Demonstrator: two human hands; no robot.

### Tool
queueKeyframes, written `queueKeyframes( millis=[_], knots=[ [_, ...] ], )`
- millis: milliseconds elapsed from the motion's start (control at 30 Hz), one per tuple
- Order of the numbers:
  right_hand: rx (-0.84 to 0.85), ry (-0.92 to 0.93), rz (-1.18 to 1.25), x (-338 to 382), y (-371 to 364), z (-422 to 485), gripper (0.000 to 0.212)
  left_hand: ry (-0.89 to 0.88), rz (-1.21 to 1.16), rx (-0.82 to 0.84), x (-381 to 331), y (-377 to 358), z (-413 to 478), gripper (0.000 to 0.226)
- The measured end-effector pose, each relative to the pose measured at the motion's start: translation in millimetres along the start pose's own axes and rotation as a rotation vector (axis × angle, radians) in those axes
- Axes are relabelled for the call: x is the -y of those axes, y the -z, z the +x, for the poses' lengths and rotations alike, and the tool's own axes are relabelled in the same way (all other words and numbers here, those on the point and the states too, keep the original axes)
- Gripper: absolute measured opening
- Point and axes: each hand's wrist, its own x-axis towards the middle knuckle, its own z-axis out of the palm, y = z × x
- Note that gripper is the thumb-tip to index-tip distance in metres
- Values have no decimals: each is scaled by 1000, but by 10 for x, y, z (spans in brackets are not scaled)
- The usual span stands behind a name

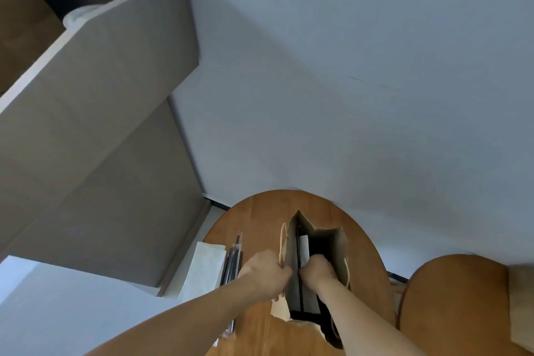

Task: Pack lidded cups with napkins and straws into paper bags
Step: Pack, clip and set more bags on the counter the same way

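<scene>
Head view, looking steeply down: a pale grey wall (pixel 346 66) is filling most of the scene, and a tall grey-brown cabinet (pixel 101 124) is taking up the left side.

Low in the middle, a round wooden tabletop (pixel 260 211) is carrying everything for the task. A second rounded wooden surface (pixel 456 298) is showing to its right, apart from it.

A brown paper bag (pixel 329 243) is standing upright around the middle of the tabletop with its mouth open. Inside, a white napkin (pixel 304 248) and a thin black straw (pixel 298 251) are standing against the bag's left wall. Something dark is lying at the bottom of the bag, too shadowed to identify.

A stack of white napkins (pixel 205 269) is lying at the left edge of the tabletop and hanging partly over it. A bundle of dark straws (pixel 232 264) is lying just beside the stack, between it and the bag.

Two bare forearms are reaching in from the bottom of the view. The left hand (pixel 264 272) is gripping the bag's left wall at its rim, beside the twine handle (pixel 282 237), with fingers curled around the paper. The right hand (pixel 316 270) is dipping into the bag's mouth with fingers curled tight next to the straw; whether it is pinching anything cannot be told.
</scene>
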Motion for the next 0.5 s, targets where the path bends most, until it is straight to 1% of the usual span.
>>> queueKeyframes(
  millis=[67, 167, 267, 333, 400, 500],
  knots=[
    [-5, -48, -20, -9, -101, 92, 14, 9, 7, -3, 7, 28, -19, 34],
    [-86, -63, -68, -23, -207, 136, 21, 13, 19, -14, 16, 36, -39, 35],
    [-171, -2, -167, 3, -244, 116, 13, 22, 47, -22, 33, 49, -50, 35],
    [-189, 27, -180, 54, -221, 41, 12, 22, 51, -14, 51, 57, -49, 35],
    [-208, 98, -288, 125, -163, -44, 9, 9, 44, -3, 51, 65, -42, 35],
    [-221, 189, -377, 245, -5, -200, 26, -12, 58, 10, 12, 71, -17, 34]
  ],
)
